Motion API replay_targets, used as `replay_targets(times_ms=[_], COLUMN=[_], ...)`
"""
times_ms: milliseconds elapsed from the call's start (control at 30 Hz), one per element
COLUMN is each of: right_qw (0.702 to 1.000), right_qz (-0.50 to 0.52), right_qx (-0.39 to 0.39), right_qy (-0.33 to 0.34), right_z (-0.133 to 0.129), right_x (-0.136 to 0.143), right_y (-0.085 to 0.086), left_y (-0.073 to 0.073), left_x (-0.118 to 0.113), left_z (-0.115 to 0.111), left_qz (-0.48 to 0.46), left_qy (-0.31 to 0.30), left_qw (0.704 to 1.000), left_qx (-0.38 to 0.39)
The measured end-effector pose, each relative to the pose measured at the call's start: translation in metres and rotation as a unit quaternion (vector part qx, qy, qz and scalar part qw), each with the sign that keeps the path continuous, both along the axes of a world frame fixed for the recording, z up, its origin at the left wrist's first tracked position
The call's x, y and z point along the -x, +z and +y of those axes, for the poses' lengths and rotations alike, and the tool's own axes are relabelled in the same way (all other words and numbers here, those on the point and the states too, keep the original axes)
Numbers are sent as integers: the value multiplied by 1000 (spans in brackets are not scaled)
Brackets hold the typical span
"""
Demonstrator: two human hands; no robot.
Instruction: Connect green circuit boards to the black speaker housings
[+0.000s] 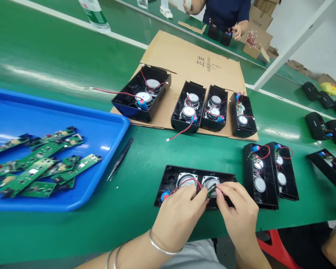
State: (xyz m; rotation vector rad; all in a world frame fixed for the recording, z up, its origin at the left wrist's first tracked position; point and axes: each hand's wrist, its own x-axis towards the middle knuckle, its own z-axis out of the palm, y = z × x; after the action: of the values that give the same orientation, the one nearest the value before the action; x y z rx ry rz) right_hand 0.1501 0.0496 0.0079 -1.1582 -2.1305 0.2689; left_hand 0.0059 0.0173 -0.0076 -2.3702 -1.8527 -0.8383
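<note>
Left hand, smooth silver metal bangles on the arm: fingers curled, nearly closed, tips at the lower-left end of a small green rectangular circuit board; exact grip hidden, cannot tell. Right hand: thumb and finger pinched on the board's upper-right end, other fingers loosely bent. Board held above the right part of a black plastic rectangular speaker housing; its long axis slants, lower left to upper right.

Housing: hollow side up, long axis roughly left-right, right end slightly lower. Inside: 2 round speakers with metal frames, thin red wires, 1 blue cylindrical part at the left end.

Right of it, 2 similar black housings, long axes near-far. Left, dark slim metal tweezers, tips toward near left, on the glossy green tabletop. Beyond left, smooth blue plastic tray, rounded rim, heap of long green circuit boards inside, blurry.

Farther: flat brown cardboard sheet under 4 more black housings. Far side: co-worker in dark blue shirt.
</note>
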Motion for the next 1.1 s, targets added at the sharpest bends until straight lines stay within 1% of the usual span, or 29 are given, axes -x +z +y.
replay_targets(times_ms=[133, 267, 367, 467, 567, 667, 733, 800, 900, 967, 1033, 1100], right_qw=[999, 997, 998, 997, 998, 999, 999, 997, 985, 975, 962, 956], right_qz=[-40, -72, -42, -9, 2, 1, -15, -44, -96, -134, -171, -182], right_qx=[-6, 4, 37, 70, 71, 49, 21, -32, -113, -127, -124, -122], right_qy=[-15, -30, -30, -16, 0, 11, 25, 51, 93, 127, 172, 196], right_z=[0, 1, 1, 1, 1, 3, 4, 6, 8, 9, 11, 13], right_x=[1, 4, 3, 1, -2, -3, -4, -5, -7, -9, -13, -19], right_y=[2, 0, -2, -5, -7, -8, -9, -10, -12, -13, -12, -9], left_y=[1, 1, 1, 1, 4, 8, 9, 8, 5, 4, 3, 2], left_x=[-3, -5, -6, -6, -6, -7, -6, -5, -3, -2, -1, 2], left_z=[1, 2, 3, 3, 4, 4, 4, 4, 3, 3, 4, 5], left_qz=[21, 34, 37, 39, 47, 52, 51, 45, 34, 27, 20, 15], left_qy=[-14, -12, -6, -3, -5, -2, -1, -3, -7, -12, -15, -14], left_qw=[1000, 999, 999, 999, 998, 997, 997, 997, 998, 997, 996, 995], left_qx=[-6, -1, 17, 30, 40, 50, 55, 58, 58, 67, 81, 95])
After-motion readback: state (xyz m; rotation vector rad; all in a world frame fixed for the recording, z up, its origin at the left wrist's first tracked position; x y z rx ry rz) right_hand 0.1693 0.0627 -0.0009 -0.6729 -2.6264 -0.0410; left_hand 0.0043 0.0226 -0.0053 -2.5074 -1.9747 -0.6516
